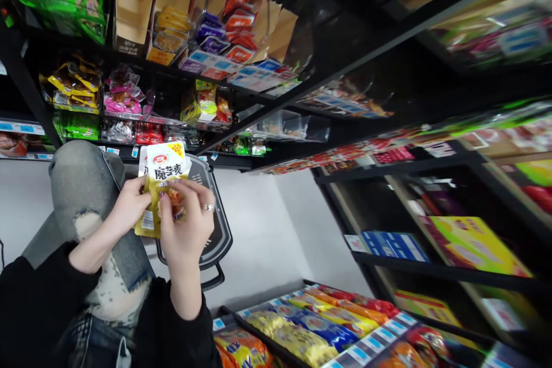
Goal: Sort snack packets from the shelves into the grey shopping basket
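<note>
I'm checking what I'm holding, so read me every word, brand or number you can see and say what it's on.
"魔芋爽": front packet
"20%": its yellow corner
Red logo: too blurred.
Price tags, shelf boxes, bags: print too small or blurred.

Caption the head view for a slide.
Left hand holding snack packets, ringed right hand touching the front one, over a dark basket beside stocked shelves.

Both hands (159, 213) meet, fingers (167, 207) bent, forearms reaching forward
</note>
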The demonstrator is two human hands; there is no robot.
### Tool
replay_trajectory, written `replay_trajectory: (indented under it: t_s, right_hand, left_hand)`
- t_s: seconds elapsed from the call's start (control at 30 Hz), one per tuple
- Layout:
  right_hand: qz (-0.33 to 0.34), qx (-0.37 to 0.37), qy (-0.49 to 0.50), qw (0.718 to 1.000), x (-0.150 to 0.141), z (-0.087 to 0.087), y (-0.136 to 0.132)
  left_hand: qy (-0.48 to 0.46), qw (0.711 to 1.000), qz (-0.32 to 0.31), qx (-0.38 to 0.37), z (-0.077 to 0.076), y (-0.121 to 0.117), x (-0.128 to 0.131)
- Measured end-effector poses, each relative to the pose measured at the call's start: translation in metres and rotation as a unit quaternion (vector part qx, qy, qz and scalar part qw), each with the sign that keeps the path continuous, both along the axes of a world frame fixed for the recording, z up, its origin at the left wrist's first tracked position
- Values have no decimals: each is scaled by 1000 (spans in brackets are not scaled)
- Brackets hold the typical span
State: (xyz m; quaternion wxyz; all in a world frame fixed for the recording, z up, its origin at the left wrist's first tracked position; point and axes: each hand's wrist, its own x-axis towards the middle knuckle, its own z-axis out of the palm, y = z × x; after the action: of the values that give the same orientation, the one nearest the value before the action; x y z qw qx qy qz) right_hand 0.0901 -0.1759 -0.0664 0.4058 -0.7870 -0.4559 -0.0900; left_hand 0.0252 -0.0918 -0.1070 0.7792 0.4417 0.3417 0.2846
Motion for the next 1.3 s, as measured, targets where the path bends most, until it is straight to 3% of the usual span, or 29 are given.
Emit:
replay_trajectory:
  t_s: [0.1, 0.2, 0.37, 0.5, 0.57, 0.73, 0.83, 0.93, 1.0, 1.1, 1.17, 1.3]
  right_hand:
    - [-42, -34, 108, 993, 10, 1, -1]
    - [-53, -32, 256, 965, 20, 0, -3]
    - [-129, 77, 353, 923, 48, -8, -17]
    - [-141, 158, 428, 879, 68, -13, -31]
    - [-122, 143, 434, 881, 66, -15, -32]
    - [0, 58, 444, 894, 37, -22, -14]
    - [27, 58, 432, 899, 23, -26, -4]
    - [65, 10, 429, 901, 21, -26, -2]
    - [57, -28, 367, 928, 24, -22, -4]
    - [-20, -2, 262, 965, 26, -14, -6]
    - [-28, 11, 236, 971, 25, -11, -6]
    - [32, -15, 274, 961, 23, -10, -4]
  left_hand:
    - [-2, 1000, -6, -2, -1, 0, -1]
    - [4, 1000, -13, -7, 0, -1, -1]
    - [-36, 994, 21, -103, 13, -1, -1]
    - [-95, 975, 26, -200, 22, 1, -2]
    - [-112, 969, 20, -219, 24, 0, -3]
    - [-114, 970, 15, -213, 24, 0, -3]
    - [-97, 975, 9, -199, 23, 0, -3]
    - [-85, 977, -8, -194, 22, 1, -3]
    - [-82, 977, -12, -198, 22, 0, -3]
    - [-68, 978, -3, -197, 22, -1, -1]
    - [-51, 981, 4, -185, 21, -2, 0]
    - [-32, 989, 0, -141, 17, -2, 0]
